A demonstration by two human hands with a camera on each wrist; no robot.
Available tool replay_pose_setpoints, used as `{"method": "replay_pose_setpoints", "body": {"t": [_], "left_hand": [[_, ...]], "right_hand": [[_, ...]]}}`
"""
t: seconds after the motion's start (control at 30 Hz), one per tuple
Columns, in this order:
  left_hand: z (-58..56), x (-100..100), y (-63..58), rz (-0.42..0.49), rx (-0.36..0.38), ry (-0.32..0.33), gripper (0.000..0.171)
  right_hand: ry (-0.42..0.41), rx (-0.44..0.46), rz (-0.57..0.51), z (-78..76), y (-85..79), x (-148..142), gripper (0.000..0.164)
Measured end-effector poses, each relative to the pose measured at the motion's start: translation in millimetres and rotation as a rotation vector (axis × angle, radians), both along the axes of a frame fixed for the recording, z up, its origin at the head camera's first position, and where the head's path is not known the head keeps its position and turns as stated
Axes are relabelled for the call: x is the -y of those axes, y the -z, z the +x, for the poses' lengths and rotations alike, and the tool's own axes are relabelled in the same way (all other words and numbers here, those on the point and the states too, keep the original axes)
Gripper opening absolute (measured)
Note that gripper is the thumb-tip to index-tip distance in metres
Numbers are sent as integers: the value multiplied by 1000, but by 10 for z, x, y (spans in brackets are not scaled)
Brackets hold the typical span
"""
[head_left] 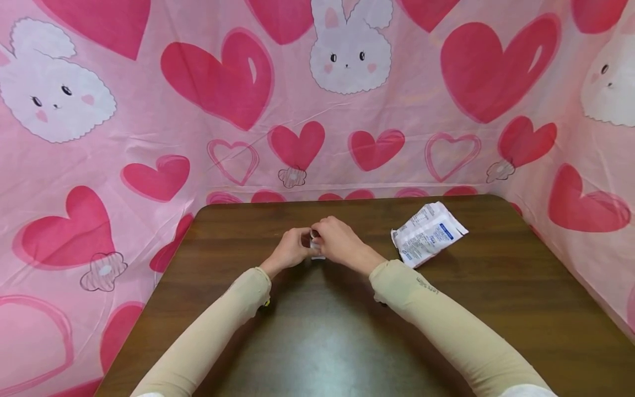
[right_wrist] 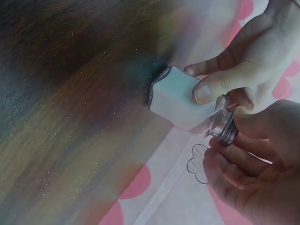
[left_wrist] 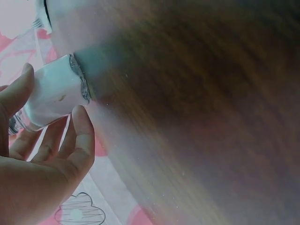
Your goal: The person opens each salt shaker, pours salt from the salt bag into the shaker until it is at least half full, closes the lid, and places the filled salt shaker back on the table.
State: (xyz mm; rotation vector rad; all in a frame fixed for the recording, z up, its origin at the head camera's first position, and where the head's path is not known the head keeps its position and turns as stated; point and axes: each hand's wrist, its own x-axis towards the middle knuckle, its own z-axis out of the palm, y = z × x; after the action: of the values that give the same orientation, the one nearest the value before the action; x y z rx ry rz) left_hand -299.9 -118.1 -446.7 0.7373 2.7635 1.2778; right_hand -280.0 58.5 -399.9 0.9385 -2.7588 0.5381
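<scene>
A small clear glass bottle full of white powder stands on the table, its wavy glass base against the wood. My left hand grips its body, thumb on one side and fingers on the other, as the left wrist view shows. At the bottle's neck, the thumb and fingertips of my right hand pinch the ridged, see-through top. I cannot tell whether that top is a lid or the bare mouth. In the head view the two hands hide most of the bottle.
To the right of my hands, a white printed packet with blue lettering lies at a slant on the dark wooden table. Pink cloth with hearts and rabbits hangs behind the table and along both sides.
</scene>
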Motion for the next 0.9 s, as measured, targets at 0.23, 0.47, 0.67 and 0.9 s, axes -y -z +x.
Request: {"method": "replay_pose_setpoints", "body": {"t": [0.23, 0.47, 0.67, 0.9], "left_hand": [[1, -22, 2, -4, 3, -8, 28], [22, -43, 13, 6, 19, -18, 30], [45, -53, 17, -8, 29, -29, 36], [52, -24, -3, -28, 66, -54, 35]], "right_hand": [[10, -11, -60, -16, 30, -9, 7], [78, 37, -151, -14, 80, -64, 17], [118, 134, -208, 80, 39, -242, 34], [138, 137, -206, 293, 7, -543, 23]]}}
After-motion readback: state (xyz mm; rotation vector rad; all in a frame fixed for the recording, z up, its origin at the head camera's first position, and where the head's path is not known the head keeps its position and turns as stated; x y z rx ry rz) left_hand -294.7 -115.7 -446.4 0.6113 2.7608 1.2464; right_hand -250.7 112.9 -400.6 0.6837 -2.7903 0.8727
